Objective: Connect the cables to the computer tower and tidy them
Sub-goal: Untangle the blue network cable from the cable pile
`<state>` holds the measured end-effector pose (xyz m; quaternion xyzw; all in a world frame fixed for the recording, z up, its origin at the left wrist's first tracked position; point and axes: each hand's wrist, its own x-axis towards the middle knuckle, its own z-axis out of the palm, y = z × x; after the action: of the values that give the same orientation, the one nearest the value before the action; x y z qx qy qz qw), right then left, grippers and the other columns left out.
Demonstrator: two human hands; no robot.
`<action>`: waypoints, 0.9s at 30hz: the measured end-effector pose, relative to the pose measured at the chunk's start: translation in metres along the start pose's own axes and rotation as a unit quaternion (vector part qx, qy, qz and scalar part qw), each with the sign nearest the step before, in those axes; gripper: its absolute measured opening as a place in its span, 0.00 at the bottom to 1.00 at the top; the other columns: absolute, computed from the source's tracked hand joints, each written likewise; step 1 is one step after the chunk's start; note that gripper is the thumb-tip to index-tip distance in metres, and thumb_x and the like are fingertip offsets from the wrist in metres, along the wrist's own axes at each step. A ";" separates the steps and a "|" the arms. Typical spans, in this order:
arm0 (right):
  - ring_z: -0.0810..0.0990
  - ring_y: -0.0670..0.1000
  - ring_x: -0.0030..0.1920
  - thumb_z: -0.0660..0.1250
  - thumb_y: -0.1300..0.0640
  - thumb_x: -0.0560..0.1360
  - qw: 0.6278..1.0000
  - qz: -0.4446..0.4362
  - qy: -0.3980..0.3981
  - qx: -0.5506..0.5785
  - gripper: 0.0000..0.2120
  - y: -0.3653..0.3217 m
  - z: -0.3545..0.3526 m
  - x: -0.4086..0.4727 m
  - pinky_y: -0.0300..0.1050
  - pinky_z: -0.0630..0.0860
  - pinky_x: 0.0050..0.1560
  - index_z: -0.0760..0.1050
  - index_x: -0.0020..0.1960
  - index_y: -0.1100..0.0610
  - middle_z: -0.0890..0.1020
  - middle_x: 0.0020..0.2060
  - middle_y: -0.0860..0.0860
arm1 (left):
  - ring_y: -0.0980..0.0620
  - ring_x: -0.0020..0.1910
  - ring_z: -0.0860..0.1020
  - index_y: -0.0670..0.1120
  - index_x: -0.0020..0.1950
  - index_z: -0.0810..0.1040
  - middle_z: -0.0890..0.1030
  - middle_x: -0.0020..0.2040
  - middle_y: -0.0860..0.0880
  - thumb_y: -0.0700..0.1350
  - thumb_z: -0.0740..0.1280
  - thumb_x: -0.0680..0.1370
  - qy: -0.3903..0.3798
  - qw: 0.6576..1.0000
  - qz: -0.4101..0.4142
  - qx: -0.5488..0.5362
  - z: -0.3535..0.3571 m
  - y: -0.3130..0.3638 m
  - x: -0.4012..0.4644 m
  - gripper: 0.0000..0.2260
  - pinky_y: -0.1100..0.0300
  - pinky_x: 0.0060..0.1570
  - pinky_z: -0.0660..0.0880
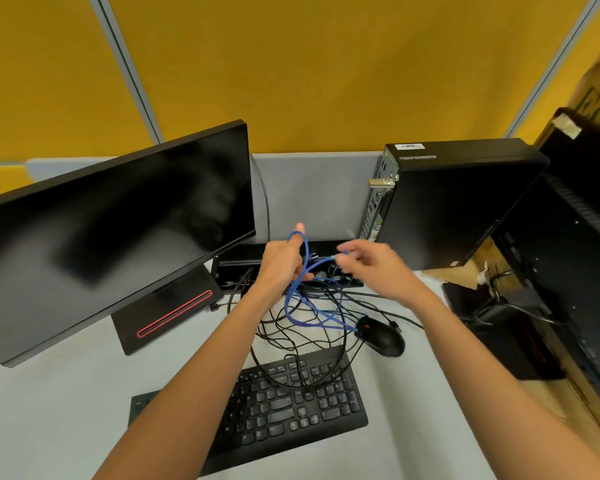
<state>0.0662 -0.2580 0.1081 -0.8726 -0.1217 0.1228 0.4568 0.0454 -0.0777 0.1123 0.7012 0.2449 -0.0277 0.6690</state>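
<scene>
My right hand (368, 263) is blurred, but its fingertips pinch the end of the thin blue network cable (312, 299); its plug is too small to make out. My left hand (283, 261) grips the cable's loops, one slung over my raised finger. The cable runs from my hands down toward me into the tangled black cables (302, 341), left of the upright black computer tower (454, 202)
</scene>
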 end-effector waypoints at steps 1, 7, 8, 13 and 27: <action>0.79 0.41 0.41 0.67 0.49 0.77 0.999 -0.014 -0.041 0.010 0.18 -0.009 0.010 -0.003 0.38 0.74 0.47 0.75 0.63 0.55 0.82 0.42 0.47 | 0.51 0.21 0.75 0.44 0.30 0.67 0.68 0.24 0.47 0.57 0.61 0.79 0.025 0.999 0.018 0.010 0.004 0.003 -0.002 0.23 0.61 0.28 0.77; 0.80 0.40 0.52 0.65 0.50 0.78 0.989 -0.071 -0.132 0.011 0.20 -0.037 0.028 -0.017 0.35 0.75 0.55 0.70 0.70 0.50 0.82 0.52 0.46 | 0.50 0.28 0.68 0.44 0.26 0.66 0.69 0.26 0.49 0.47 0.63 0.76 0.086 0.993 0.073 0.044 0.017 0.009 0.000 0.19 0.57 0.32 0.67; 0.80 0.40 0.53 0.65 0.54 0.78 0.991 -0.084 -0.105 0.003 0.19 -0.037 0.026 -0.017 0.36 0.76 0.56 0.72 0.69 0.51 0.83 0.53 0.47 | 0.50 0.28 0.68 0.44 0.27 0.67 0.69 0.27 0.48 0.47 0.63 0.76 0.087 0.993 0.066 0.045 0.016 0.009 0.001 0.18 0.57 0.33 0.68; 0.83 0.47 0.45 0.64 0.65 0.77 0.996 -0.087 -0.009 0.014 0.17 -0.032 0.010 -0.013 0.45 0.81 0.50 0.73 0.65 0.54 0.85 0.43 0.48 | 0.49 0.30 0.71 0.44 0.33 0.71 0.72 0.32 0.47 0.50 0.61 0.76 0.055 0.997 0.014 0.051 0.012 0.004 0.005 0.14 0.61 0.28 0.70; 0.69 0.39 0.63 0.71 0.53 0.74 0.987 -0.144 -0.071 0.030 0.17 -0.020 -0.005 -0.015 0.33 0.65 0.62 0.74 0.60 0.41 0.71 0.60 0.45 | 0.46 0.32 0.80 0.38 0.61 0.72 0.76 0.35 0.44 0.48 0.58 0.79 0.019 0.994 -0.096 -0.055 0.005 -0.007 0.013 0.16 0.55 0.32 0.80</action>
<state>0.0522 -0.2557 0.1293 -0.8211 -0.2743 0.1210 0.4857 0.0554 -0.0781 0.1004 0.6368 0.3244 -0.0650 0.6964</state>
